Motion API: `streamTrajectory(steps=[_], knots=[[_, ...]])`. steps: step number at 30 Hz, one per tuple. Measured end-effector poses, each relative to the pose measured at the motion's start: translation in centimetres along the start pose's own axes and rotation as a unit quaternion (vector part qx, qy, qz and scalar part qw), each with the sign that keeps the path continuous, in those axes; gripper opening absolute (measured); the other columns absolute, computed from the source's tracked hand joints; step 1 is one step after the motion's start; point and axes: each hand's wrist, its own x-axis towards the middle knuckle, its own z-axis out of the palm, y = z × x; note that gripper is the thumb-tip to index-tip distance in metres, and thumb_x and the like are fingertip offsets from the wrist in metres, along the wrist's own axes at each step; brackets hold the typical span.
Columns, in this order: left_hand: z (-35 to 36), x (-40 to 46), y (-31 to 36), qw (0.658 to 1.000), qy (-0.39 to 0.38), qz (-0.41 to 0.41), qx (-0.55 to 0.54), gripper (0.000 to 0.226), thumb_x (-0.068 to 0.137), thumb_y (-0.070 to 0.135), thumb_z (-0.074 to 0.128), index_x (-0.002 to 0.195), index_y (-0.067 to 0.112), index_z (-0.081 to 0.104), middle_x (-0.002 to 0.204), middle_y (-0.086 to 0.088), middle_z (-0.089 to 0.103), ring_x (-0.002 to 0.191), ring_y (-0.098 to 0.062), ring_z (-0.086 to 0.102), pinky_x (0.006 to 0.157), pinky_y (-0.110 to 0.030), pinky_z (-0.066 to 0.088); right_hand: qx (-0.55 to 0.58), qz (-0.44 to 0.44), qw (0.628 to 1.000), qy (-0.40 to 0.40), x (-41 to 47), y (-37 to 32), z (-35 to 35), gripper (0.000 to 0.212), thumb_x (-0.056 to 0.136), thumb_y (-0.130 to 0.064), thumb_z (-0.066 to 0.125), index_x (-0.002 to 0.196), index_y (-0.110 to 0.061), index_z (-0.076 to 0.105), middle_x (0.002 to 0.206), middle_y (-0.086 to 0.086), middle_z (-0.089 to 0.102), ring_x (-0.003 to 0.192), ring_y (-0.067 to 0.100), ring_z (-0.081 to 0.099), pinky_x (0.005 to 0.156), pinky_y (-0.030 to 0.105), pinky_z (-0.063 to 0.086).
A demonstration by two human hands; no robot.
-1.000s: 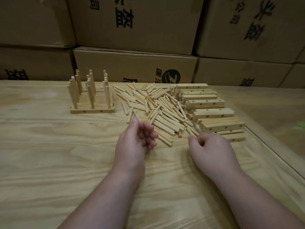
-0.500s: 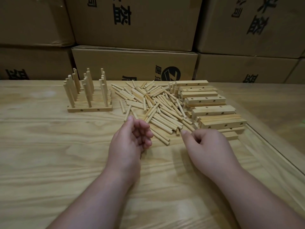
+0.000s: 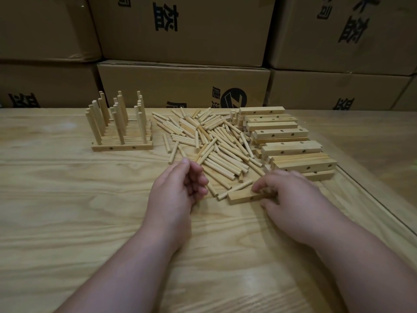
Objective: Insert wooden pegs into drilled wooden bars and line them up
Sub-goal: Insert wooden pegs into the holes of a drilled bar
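Observation:
A loose heap of wooden pegs point(image 3: 214, 143) lies in the middle of the table. To its right sits a stack of drilled wooden bars point(image 3: 291, 147). At the back left, several bars with upright pegs point(image 3: 119, 129) stand lined up side by side. My right hand point(image 3: 293, 199) grips one drilled bar point(image 3: 242, 197) that lies flat on the table in front of the heap, thumb on its near side and fingers over its right part. Just left of that bar, my left hand point(image 3: 178, 188) hovers with loosely curled fingers and holds nothing.
Stacked cardboard boxes point(image 3: 182, 86) form a wall right behind the wooden table point(image 3: 67, 211). A raised strip point(image 3: 370, 206) runs along the table's right side, with a lower surface beyond it.
My right hand has taken a drilled bar from the stack's near end and drawn it left onto the table in front of the pegs. My left hand has hardly moved.

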Motion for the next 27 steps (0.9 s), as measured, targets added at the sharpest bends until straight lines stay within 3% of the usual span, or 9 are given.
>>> streamTrajectory(steps=[2,6,10,14,17,21,23,25,27], knots=[[0.1,-0.1,0.0,1.000,0.005,0.001,0.007,0.050,0.105,0.023,0.048,0.061,0.024,0.071,0.061,-0.001,0.061,0.054,-0.010,0.056,0.053,-0.021,0.046,-0.004,-0.015,1.000,0.006,0.0,0.0,0.0,0.021,0.092,-0.028,0.063,0.101,-0.047,0.062,0.095,-0.030,0.051,0.101,0.003,0.043,0.093,0.029,0.033],[0.2,0.0,-0.2,1.000,0.021,0.001,0.013,0.027,0.102,0.019,0.054,0.078,0.018,0.066,0.065,0.001,0.063,0.056,-0.010,0.055,0.054,-0.022,0.044,0.042,-0.047,0.998,-0.002,-0.1,-0.2,0.5,0.018,0.095,-0.028,0.062,0.100,-0.046,0.062,0.101,-0.030,0.054,0.106,-0.004,0.039,0.093,0.026,0.022],[-0.1,0.2,-0.3,1.000,0.010,0.006,-0.002,0.008,0.093,0.026,0.067,0.094,0.018,0.068,0.076,0.002,0.066,0.064,-0.011,0.056,0.054,-0.022,0.045,0.188,-0.080,0.975,0.093,-0.1,-1.1,1.2,0.020,0.092,-0.023,0.068,0.096,-0.043,0.063,0.101,-0.040,0.052,0.103,-0.012,0.043,0.090,0.023,0.034],[-0.4,0.1,-0.7,0.997,-0.051,0.024,0.054,0.039,0.079,0.043,0.074,0.106,0.016,0.074,0.091,0.000,0.073,0.078,-0.014,0.062,0.065,-0.027,0.048,0.320,-0.082,0.927,0.180,0.1,-2.8,2.6,0.026,0.085,-0.014,0.076,0.088,-0.037,0.065,0.086,-0.020,0.059,0.087,0.007,0.054,0.076,0.014,0.039],[-0.5,0.1,-1.0,0.993,-0.054,0.031,0.102,0.030,0.084,0.039,0.072,0.103,0.017,0.077,0.095,-0.003,0.077,0.083,-0.015,0.068,0.072,-0.032,0.050,0.342,-0.095,0.918,0.175,0.5,-3.5,3.1,0.010,0.087,-0.022,0.071,0.094,-0.029,0.070,0.092,-0.014,0.064,0.085,0.010,0.058,0.076,0.016,0.044],[-0.1,0.1,-0.3,1.000,0.010,-0.005,-0.017,0.027,0.101,0.034,0.057,0.101,0.014,0.075,0.091,-0.008,0.077,0.078,-0.019,0.071,0.068,-0.033,0.057,0.324,-0.055,0.930,0.168,1.2,-2.6,3.2,0.019,0.094,-0.024,0.065,0.112,-0.023,0.071,0.110,-0.014,0.064,0.096,0.003,0.059,0.081,0.010,0.043],[-0.1,0.3,0.2,0.993,0.058,-0.036,-0.099,0.032,0.103,0.035,0.051,0.093,0.012,0.072,0.072,-0.004,0.069,0.057,-0.016,0.064,0.054,-0.028,0.053,0.289,-0.030,0.945,0.150,1.5,-2.1,3.3,0.026,0.094,-0.024,0.064,0.120,-0.026,0.067,0.108,-0.018,0.062,0.091,0.000,0.056,0.076,0.005,0.040],[-0.5,0.6,0.7,0.984,0.080,-0.053,-0.150,0.031,0.103,0.037,0.048,0.088,0.015,0.064,0.061,-0.001,0.053,0.045,-0.013,0.045,0.044,-0.024,0.041,0.242,-0.024,0.962,0.125,1.6,-1.9,3.4,0.032,0.093,-0.024,0.064,0.124,-0.033,0.063,0.100,-0.019,0.058,0.088,0.001,0.052,0.077,0.009,0.039],[-0.9,0.9,1.1,0.974,0.087,-0.065,-0.200,0.027,0.102,0.036,0.045,0.088,0.016,0.059,0.060,-0.001,0.047,0.045,-0.014,0.038,0.044,-0.024,0.036,0.179,-0.032,0.979,0.097,1.7,-1.9,3.4,0.031,0.091,-0.024,0.062,0.118,-0.038,0.064,0.099,-0.021,0.053,0.096,-0.001,0.048,0.090,0.023,0.042]])
